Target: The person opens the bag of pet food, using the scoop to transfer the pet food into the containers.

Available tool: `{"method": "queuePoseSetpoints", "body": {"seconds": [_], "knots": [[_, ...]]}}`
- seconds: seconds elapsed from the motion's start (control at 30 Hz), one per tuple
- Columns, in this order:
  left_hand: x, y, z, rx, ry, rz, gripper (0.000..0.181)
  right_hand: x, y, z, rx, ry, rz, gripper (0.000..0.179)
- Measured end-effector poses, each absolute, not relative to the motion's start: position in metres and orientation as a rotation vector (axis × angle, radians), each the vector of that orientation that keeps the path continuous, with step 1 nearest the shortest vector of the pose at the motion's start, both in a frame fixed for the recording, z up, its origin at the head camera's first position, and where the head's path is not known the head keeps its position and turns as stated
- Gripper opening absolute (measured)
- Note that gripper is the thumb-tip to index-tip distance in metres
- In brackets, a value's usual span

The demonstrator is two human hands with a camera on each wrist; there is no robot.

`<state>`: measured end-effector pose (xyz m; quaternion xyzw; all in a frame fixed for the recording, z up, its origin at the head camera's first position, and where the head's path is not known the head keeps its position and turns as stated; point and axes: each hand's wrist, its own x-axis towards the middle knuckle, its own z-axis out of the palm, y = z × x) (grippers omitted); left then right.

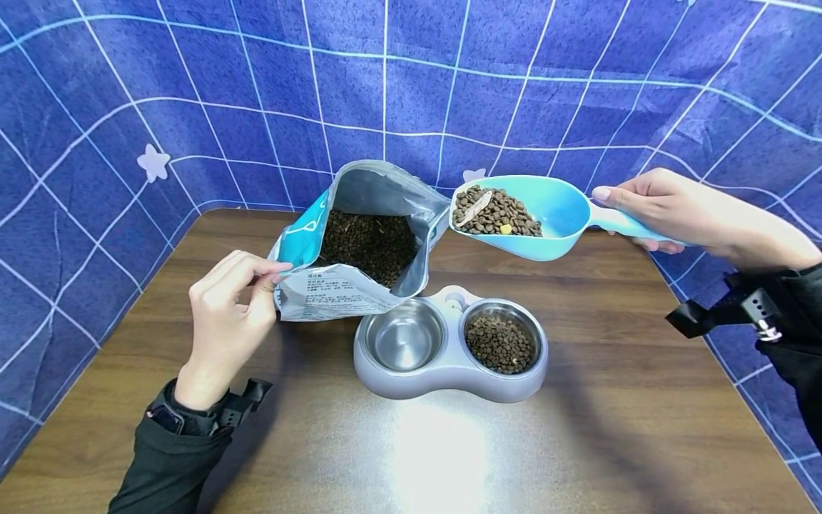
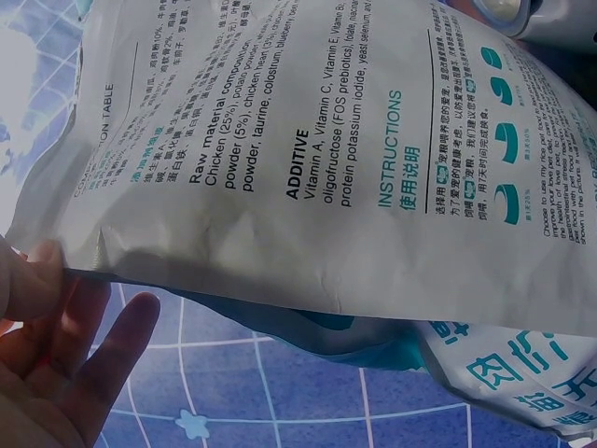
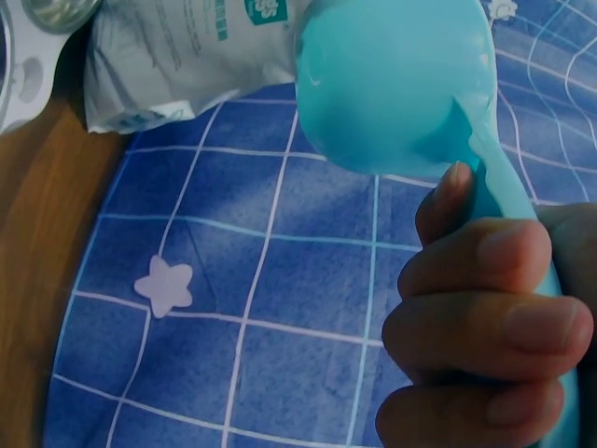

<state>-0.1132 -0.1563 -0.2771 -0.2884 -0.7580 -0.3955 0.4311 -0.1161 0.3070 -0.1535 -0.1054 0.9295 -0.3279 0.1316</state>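
My left hand (image 1: 234,310) pinches the top left edge of a silver and teal pet food bag (image 1: 334,296), whose mouth gapes and shows brown kibble (image 1: 372,246) inside. Printed text covers the bag's side in the left wrist view. With my right hand (image 1: 674,207) I grip the handle of a light blue scoop (image 1: 561,214), fingers wrapped round it in the right wrist view. Brown kibble with one yellow piece and a pale strip lies toward the scoop's front. The scoop's front lip is right at the bag's right edge, above the table.
A grey double bowl stand (image 1: 449,382) sits on the wooden table (image 1: 308,450) below the bag and scoop. Its left steel bowl (image 1: 404,339) shows bare metal; kibble fills much of the right bowl (image 1: 501,343). Blue grid-patterned cloth (image 1: 257,86) rises behind the table.
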Motion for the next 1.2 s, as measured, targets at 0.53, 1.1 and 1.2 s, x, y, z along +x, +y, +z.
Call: {"method": "queuePoseSetpoints", "body": {"seconds": [0.53, 1.1, 1.2], "knots": [[-0.113, -0.159, -0.277, -0.723, -1.889, -0.98, 0.015, -0.12, 0.323, -0.178, -0.416, 2.636, -0.918, 0.046], [-0.113, -0.16, -0.278, -0.735, -1.921, -0.98, 0.016, -0.129, 0.315, -0.215, -0.435, 2.568, -0.929, 0.041], [-0.112, -0.16, -0.278, -0.736, -1.928, -0.979, 0.016, -0.13, 0.311, -0.221, -0.444, 2.569, -0.932, 0.04]]}}
